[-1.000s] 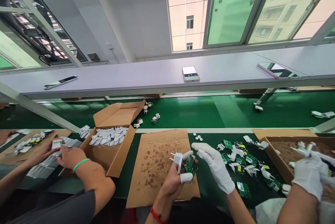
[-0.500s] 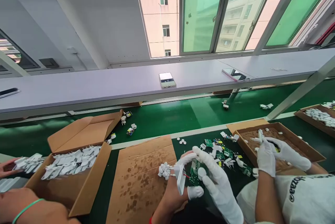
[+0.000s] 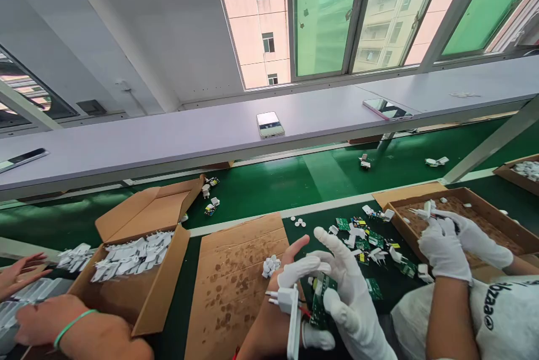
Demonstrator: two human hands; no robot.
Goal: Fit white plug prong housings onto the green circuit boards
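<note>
My left hand (image 3: 298,272), with white covers on some fingers and a bare thumb raised, is closed around a white plug housing (image 3: 285,299) with two prongs pointing left. A long white casing part (image 3: 294,329) hangs below the housing. Red wire runs from it to a green circuit board (image 3: 321,299). My right hand (image 3: 356,304), in a white glove, grips that board between thumb and fingers. Just beyond my left wrist, a small heap of white caps (image 3: 270,265) sits on a stained cardboard sheet (image 3: 236,270).
Loose circuit boards and white parts (image 3: 364,239) lie ahead to the right. An open carton (image 3: 158,298) of white pieces stands left, near another person's arm (image 3: 84,323). On the right, a co-worker's gloved hands (image 3: 446,245) work over a shallow box (image 3: 497,217). A phone (image 3: 269,124) rests on the shelf.
The plug housing and board have come lower and the white casing part has swung downward. My left thumb now stands up. The left neighbour's arm has moved further into view.
</note>
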